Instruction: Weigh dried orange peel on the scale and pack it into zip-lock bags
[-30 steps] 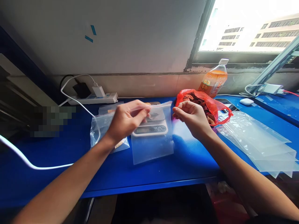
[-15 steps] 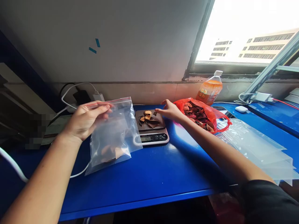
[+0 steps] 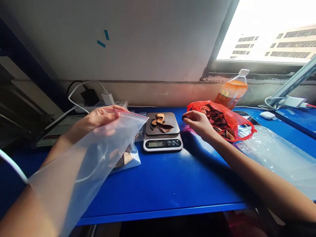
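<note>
- Pinching a small dark piece (image 3: 184, 117) between thumb and finger, our right hand (image 3: 199, 123) hung at the 3 o'clock side of the weighing scale (image 3: 163, 148), taking 12 as the wall; its other fingers were curled in.
- From those fingertips the steel plate (image 3: 174, 118) lay toward 9 o'clock, just beside them, with the dried pieces (image 3: 166, 127) a little farther on. The longest of these ran roughly from 9 to 3, its pointed end toward our right hand, which was nearer to them than our left.
- At the scale's 9 o'clock our left hand (image 3: 106, 120) had thumb and fingers pressed together on the red-lined zip edge of a clear zip bag (image 3: 86, 164). That edge pointed to about 3 o'clock, its corner near the plate, and the long body sloped toward 7 or 8 over our forearm. We could not tell whether its mouth was parted.
- The display seemed to read 106; any decimal mark was too small for us to make out.
- Around 8 o'clock from the scale, partly behind the held bag, we saw a second clear bag (image 3: 135, 158) with pale pieces inside.
- Toward 3 o'clock, beyond our right fingers, stood a red bag (image 3: 240, 126) full of brown pieces; whether our hand touched it we could not tell.
- At 2 o'clock we had an orange drink bottle (image 3: 232, 89), and at 4 o'clock a layer of flat clear bags (image 3: 278, 158).
- At 10 o'clock a white charger (image 3: 108, 98) sat by the wall.
</note>
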Available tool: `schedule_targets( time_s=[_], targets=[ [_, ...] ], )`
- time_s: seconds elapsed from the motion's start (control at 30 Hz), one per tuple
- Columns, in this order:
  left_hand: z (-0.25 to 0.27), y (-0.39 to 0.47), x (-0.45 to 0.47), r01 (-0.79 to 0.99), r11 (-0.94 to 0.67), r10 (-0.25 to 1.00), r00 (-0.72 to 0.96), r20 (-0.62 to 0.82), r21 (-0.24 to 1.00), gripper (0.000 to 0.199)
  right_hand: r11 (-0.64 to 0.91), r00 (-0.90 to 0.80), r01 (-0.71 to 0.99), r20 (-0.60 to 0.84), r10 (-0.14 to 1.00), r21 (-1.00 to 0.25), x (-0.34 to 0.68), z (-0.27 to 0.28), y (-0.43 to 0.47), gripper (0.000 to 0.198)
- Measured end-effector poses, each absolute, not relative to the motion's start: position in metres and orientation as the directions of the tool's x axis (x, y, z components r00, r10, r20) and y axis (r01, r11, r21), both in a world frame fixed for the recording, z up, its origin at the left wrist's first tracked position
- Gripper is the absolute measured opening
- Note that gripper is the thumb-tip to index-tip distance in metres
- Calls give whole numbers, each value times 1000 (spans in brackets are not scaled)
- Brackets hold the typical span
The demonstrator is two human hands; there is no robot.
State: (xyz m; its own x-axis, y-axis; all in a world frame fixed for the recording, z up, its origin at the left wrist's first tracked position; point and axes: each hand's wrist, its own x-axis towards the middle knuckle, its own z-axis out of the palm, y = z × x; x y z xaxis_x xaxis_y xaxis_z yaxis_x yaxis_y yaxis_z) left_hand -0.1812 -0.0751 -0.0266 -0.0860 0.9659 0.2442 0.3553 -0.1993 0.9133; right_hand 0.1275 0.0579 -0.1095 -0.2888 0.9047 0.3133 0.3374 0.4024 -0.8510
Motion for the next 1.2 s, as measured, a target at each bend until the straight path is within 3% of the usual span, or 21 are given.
schedule_targets(
  time_s=[0.1,0.17,0.27,0.47,0.67,0.8,0.97,1.1,1.2],
  targets=[
    [-24,-81,-184,137,51,993,100,-66,989,28,468,-305,374,370,878,-801,144,-108,39,17],
    [-23,-83,-180,97,69,982,168,-85,993,19,543,-298,425,455,839,-724,150,-102,30,12],
    [-27,-88,-147,198,37,925,363,-108,980,16,637,-304,457,564,768,-621,151,-93,25,9],
    [-69,-113,-46,273,-20,668,719,-190,962,12,660,-407,517,522,750,-546,141,-104,30,12],
    [-84,-115,-47,328,-21,712,668,-217,944,16,700,-486,541,506,713,-467,142,-111,28,13],
    [-82,-112,-51,334,-25,732,648,-210,942,15,687,-440,552,535,722,-472,140,-109,29,13],
    [-83,-114,-45,337,-42,717,665,-207,940,14,654,-374,485,538,755,-580,118,-101,37,16],
    [-78,-113,-49,389,-70,744,634,-212,919,15,726,-406,466,607,683,-506,119,-91,31,26],
    [-74,-112,-51,414,-79,763,611,-212,907,17,711,-334,488,645,688,-506,136,-87,24,24]
  ],
)
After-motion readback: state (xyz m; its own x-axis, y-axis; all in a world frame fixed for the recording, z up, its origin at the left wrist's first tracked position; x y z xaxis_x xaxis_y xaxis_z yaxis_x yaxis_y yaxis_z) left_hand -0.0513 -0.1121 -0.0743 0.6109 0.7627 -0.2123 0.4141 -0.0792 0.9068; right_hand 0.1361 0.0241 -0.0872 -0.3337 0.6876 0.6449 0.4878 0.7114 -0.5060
